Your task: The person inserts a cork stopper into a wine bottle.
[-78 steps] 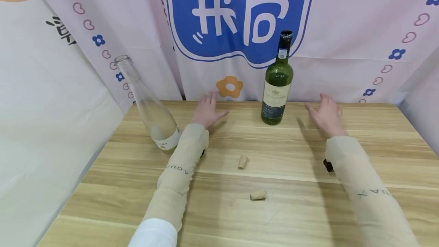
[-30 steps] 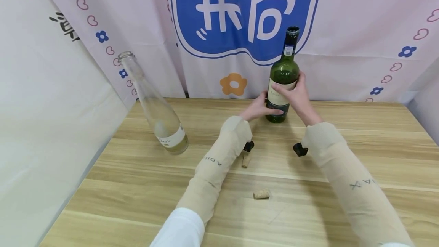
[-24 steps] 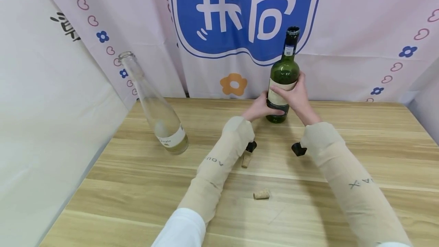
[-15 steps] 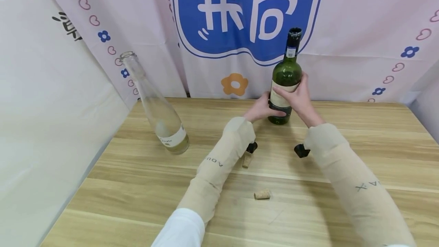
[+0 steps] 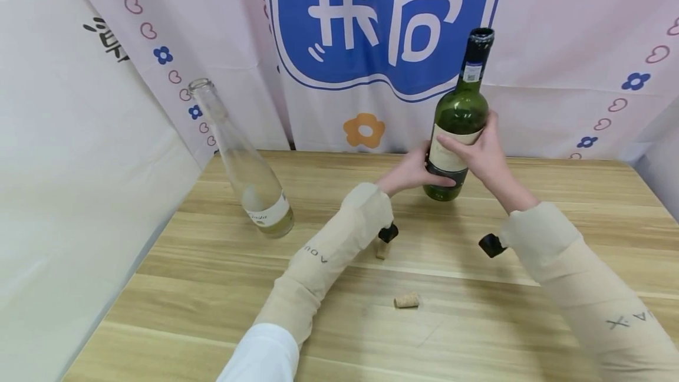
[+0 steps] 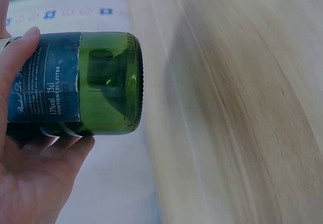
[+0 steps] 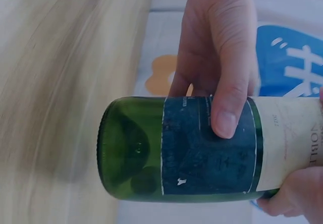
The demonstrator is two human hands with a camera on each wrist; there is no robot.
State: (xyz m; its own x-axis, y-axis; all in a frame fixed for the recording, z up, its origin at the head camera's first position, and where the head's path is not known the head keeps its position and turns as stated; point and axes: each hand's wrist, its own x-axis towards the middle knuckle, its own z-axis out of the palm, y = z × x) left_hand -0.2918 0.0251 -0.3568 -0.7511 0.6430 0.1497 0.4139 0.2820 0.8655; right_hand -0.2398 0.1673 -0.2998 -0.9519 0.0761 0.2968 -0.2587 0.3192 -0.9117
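- With the clock face centred on the head view, we find the green wine bottle (image 5: 458, 117) at two o'clock, leaning, its neck pointing toward one o'clock; we cannot tell whether its base touches the wood-grain table (image 5: 185, 305).
- We see the left hand (image 5: 416, 173) curled round the bottle low down, its thumb lying across the dark blue lower label (image 6: 60, 82), where the left wrist view lets us read "13%vol 75cl".
- We see the right hand (image 5: 485, 149) gripping higher up, on the three o'clock side, its thumb across the cream label (image 5: 444, 155).
- At nine o'clock we have a clear glass bottle (image 5: 239, 158) standing well apart from both hands, with a white label (image 5: 269, 211) near its base.
- At five o'clock we count two corks: the nearer cork (image 5: 406, 300) lies on its side, and the farther cork (image 5: 381, 252) is partly hidden by a black block (image 5: 389, 232) under the left beige sleeve (image 5: 339, 234).
- Toward twelve o'clock we see a pale cloth (image 5: 557, 46) bearing a blue emblem (image 5: 384, 34).
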